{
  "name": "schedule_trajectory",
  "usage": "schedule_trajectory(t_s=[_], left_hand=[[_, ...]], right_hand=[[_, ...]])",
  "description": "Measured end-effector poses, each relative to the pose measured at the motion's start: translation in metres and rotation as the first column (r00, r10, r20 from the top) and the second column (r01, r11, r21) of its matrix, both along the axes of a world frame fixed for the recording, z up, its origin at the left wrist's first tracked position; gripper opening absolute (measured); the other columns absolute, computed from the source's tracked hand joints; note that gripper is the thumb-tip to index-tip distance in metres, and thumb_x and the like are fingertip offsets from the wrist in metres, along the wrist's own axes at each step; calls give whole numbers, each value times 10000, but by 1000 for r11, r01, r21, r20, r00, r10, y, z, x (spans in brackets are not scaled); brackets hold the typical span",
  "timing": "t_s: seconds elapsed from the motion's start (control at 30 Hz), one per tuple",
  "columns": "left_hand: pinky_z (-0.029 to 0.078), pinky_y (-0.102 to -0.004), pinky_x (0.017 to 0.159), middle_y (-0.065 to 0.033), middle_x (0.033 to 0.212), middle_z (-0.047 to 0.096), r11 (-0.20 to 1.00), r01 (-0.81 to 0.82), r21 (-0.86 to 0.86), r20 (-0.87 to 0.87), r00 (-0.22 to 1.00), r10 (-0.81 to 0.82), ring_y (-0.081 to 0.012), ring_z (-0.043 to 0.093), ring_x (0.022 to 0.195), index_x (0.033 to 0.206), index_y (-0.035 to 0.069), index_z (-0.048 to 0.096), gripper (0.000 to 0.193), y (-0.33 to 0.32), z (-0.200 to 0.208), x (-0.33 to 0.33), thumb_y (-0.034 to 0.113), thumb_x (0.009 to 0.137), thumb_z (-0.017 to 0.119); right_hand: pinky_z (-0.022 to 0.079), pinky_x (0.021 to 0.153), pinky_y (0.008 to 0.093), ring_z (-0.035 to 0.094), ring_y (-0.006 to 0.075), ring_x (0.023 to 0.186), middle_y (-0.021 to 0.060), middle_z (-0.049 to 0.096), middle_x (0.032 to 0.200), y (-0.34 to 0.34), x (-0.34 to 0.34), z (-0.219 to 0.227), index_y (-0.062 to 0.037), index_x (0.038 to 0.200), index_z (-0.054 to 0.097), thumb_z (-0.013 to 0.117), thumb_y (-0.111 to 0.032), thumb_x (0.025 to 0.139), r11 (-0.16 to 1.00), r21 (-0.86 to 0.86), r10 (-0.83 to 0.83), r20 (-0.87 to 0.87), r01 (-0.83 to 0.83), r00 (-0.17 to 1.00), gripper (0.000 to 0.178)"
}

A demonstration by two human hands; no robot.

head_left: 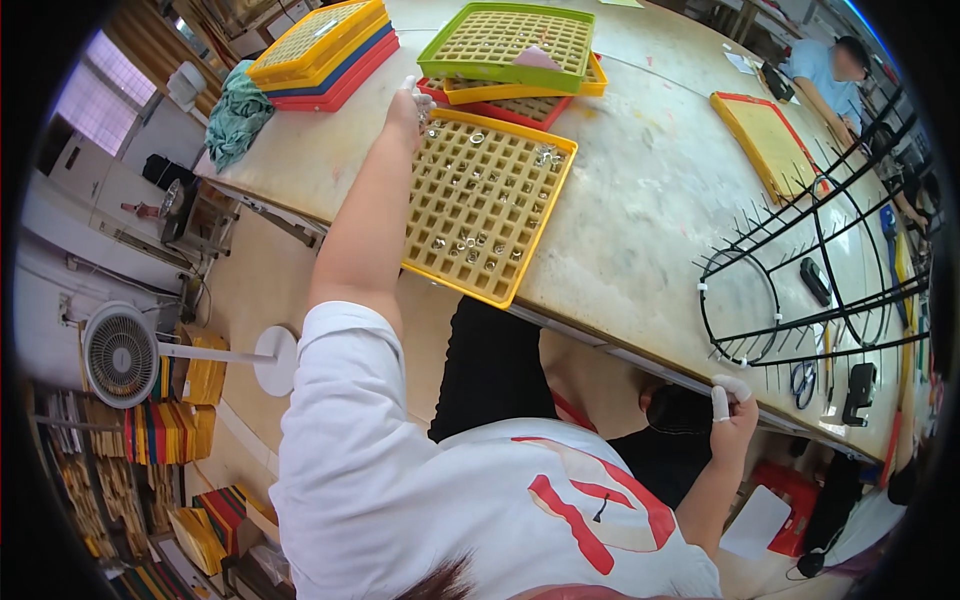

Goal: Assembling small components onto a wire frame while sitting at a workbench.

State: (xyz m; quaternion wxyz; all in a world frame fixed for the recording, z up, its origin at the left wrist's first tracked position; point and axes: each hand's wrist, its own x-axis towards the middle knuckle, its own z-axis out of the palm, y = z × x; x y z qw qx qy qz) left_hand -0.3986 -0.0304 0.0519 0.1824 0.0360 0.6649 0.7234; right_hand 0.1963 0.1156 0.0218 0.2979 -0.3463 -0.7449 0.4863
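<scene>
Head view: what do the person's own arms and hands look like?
The left sleeve is short, loose and white, leaving the forearm bare. White finger coverings show on the left hand and the right hand. No cables show on either.

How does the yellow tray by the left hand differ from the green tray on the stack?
Colour: the yellow tray has a yellow rim, the green tray a green one.
Place: the yellow tray reaches the near edge of the table; the green tray sits farther back, atop other trays.
Extra: pink paper lies on the green tray, none on the yellow tray.
Shared: gridded compartments.
</scene>
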Motion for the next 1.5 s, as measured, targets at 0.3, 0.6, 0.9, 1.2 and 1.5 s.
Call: schedule_trajectory(t_s=[0.3,0.6,0.9,1.2,1.5], left_hand=[[189,-426,1020,-209,1225,457,994,89,-69,-165,981,-100,-286,430,1129,1277,-83,316,688,4,12,9,481,892,233],[-52,-414,1067,-218,1363,310,927,342,153,-207,929,-308,-322,78,1335,1343,-42,232,770,-4,90,57,559,865,167],[316,-392,943,-86,1178,502,608,783,132,-634,538,-555,-252,420,1095,1193,73,473,557,38,222,193,518,891,327],[366,-355,887,-60,1109,520,753,574,-322,-810,245,-532,-204,471,1011,1149,81,497,473,16,289,221,451,906,332],[406,-298,849,-119,1016,607,766,0,-643,-618,591,-518,-195,542,994,1065,0,572,292,-128,67,148,208,888,468]], right_hand=[[288,535,145,371,2,593,-81,451,678,-2,-6,4,-26,948,603,576,-13,816,1000,-1,21,-2,-21,1000,135],[371,601,202,451,71,644,1,506,699,-7,-12,12,-35,1079,525,525,-63,848,999,-38,40,230,-32,972,232],[443,634,268,522,143,648,80,567,761,-14,-33,25,6,1000,521,561,-106,824,989,147,-36,300,-9,953,212],[353,505,255,405,110,531,22,454,594,-5,-38,-5,-21,886,541,562,-117,840,963,248,-142,114,110,983,109],[353,554,197,419,61,610,-18,491,687,23,4,-9,-37,897,576,602,-124,832,983,159,-103,63,92,993,111]])
